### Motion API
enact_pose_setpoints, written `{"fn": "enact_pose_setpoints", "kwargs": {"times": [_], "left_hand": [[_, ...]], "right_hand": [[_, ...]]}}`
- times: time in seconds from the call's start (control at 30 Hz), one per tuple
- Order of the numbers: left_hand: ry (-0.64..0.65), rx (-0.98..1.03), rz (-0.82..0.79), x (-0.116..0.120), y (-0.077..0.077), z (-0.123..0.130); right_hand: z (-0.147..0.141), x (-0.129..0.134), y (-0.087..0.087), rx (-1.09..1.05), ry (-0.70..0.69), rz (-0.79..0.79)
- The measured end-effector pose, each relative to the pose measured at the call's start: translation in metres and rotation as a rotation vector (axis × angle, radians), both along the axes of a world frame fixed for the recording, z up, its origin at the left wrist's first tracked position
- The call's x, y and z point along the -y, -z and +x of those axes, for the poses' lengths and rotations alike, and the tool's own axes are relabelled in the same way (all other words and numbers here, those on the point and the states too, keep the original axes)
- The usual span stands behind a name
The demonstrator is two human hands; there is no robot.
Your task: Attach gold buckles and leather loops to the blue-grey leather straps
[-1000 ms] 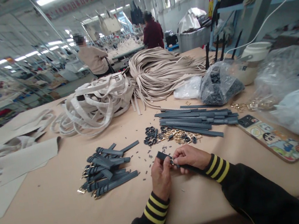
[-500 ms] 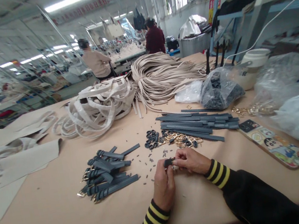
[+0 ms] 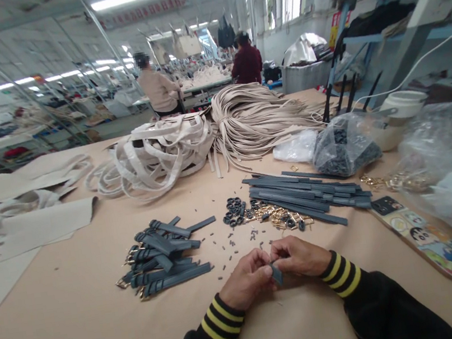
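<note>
"Big busy workshop, strip lights overhead, and a tan-covered table [image 3: 106, 334] up front. Two people in the background, beige top [image 3: 158, 89] around 11 o'clock from the hands, maroon top [image 3: 246, 64] at 12. What are the hands up to?"

"Both busy, tbh. Left hand [image 3: 246, 279] has a short dark strap [image 3: 276, 275] pinched between thumb and fingers, and its blue-grey end pokes out below. Right hand [image 3: 300, 256] is pinching the same strap from the other side, fingertips nearly meeting the left ones. Can't tell what the covered bit looks like."

"Where's that strap, and what's around it?"

"Just this side of the gold buckles [image 3: 279, 215], which sit at 12. Black loops [image 3: 233, 212] at 11, flat dark strips [image 3: 306, 194] at 1, patterned phone case [image 3: 429, 235] at 3. Buckled straps [image 3: 165, 258] are heaped between 9 and 10."

"And the beige stuff?"

"White-ish webbing [image 3: 164, 156] further out at 11, big strap bundle [image 3: 252, 120] way back at 12. Clear bag of dark bits [image 3: 346, 148] at 1, beyond the strips."
</note>
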State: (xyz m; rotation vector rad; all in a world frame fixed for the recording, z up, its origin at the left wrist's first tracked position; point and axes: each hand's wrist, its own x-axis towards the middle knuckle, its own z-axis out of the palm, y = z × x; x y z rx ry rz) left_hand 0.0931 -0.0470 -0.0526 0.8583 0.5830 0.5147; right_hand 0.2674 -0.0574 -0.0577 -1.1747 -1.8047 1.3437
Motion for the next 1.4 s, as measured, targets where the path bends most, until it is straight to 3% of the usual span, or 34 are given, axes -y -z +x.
{"fn": "enact_pose_setpoints", "kwargs": {"times": [0.2, 0.3, 0.4, 0.57, 0.8, 0.93, 1.07, 1.17, 1.33, 1.4], "left_hand": [[0.089, -0.006, 0.045, -0.004, 0.003, -0.003], [0.004, -0.012, 0.115, -0.006, 0.006, -0.002], [-0.106, -0.035, 0.147, -0.009, 0.010, -0.001], [-0.171, -0.108, 0.248, -0.012, 0.010, -0.002], [-0.266, -0.199, 0.273, -0.012, 0.008, -0.002], [-0.195, -0.180, 0.173, -0.015, 0.008, -0.004], [-0.097, -0.220, 0.122, -0.019, 0.008, -0.001], [-0.134, -0.223, 0.170, -0.022, 0.009, 0.002], [-0.215, -0.243, 0.207, -0.024, 0.011, 0.004], [-0.227, -0.253, 0.187, -0.024, 0.010, 0.003]], "right_hand": [[0.002, 0.002, -0.007, 0.074, -0.073, -0.017], [0.004, 0.004, -0.013, 0.110, -0.038, -0.059], [0.006, 0.007, -0.019, 0.049, -0.054, -0.217], [0.007, 0.009, -0.027, -0.038, -0.101, -0.320], [0.002, 0.002, -0.026, 0.128, -0.077, -0.154], [-0.002, 0.000, -0.028, 0.265, -0.058, 0.040], [-0.003, -0.004, -0.033, 0.367, -0.069, 0.086], [0.001, -0.015, -0.039, 0.429, -0.076, 0.119], [0.004, -0.050, -0.038, 0.674, 0.198, 0.368], [0.000, -0.063, -0.032, 0.825, 0.229, 0.401]]}}
